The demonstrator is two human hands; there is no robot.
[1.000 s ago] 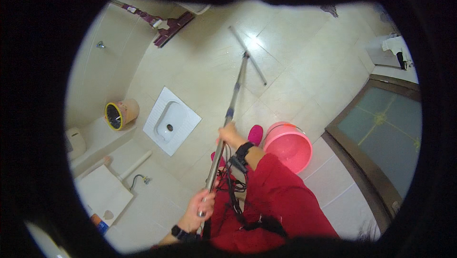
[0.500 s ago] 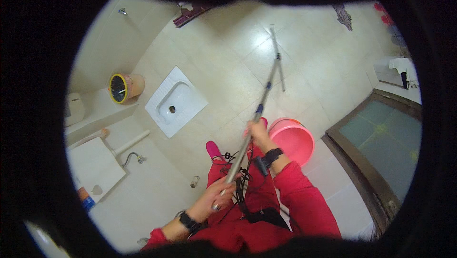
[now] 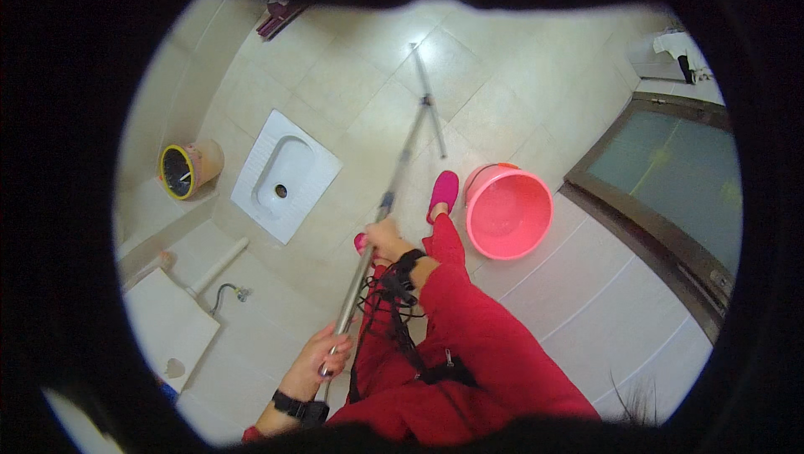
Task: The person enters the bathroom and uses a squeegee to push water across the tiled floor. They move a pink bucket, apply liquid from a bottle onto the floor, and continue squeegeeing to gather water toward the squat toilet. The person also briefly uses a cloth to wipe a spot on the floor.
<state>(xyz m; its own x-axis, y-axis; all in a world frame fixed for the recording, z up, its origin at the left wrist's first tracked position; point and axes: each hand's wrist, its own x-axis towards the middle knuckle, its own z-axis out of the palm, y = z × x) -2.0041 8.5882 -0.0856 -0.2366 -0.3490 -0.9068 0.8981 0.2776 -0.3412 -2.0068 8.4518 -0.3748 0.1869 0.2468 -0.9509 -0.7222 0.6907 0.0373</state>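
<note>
Both hands hold a long metal pole (image 3: pixel 402 161) with blue joints and a narrow crossbar head (image 3: pixel 435 130), like a floor squeegee or flat mop. My left hand (image 3: pixel 331 352) is wrapped round its lower end, close to my body. Farther up the shaft, my right hand (image 3: pixel 385 240) grips it near a blue joint. The crossbar lies out ahead on the tiled floor, and blur hides whether it bears a pad or blade. Dark cables (image 3: pixel 392 295) dangle between my legs beside the pole.
A pink bucket (image 3: pixel 511 213) stands right of my pink slipper (image 3: pixel 444 193). To the left is a white squat toilet (image 3: pixel 289 173), with a yellow-rimmed bin (image 3: pixel 177 172) beyond it. A dark-framed glass door (image 3: pixel 670 173) lies right. A white cabinet (image 3: pixel 172 324) sits lower left.
My hands and the pole have shifted left, and the crossbar has swept left across the floor. My right foot now shows beside the bucket. The view has shifted too.
</note>
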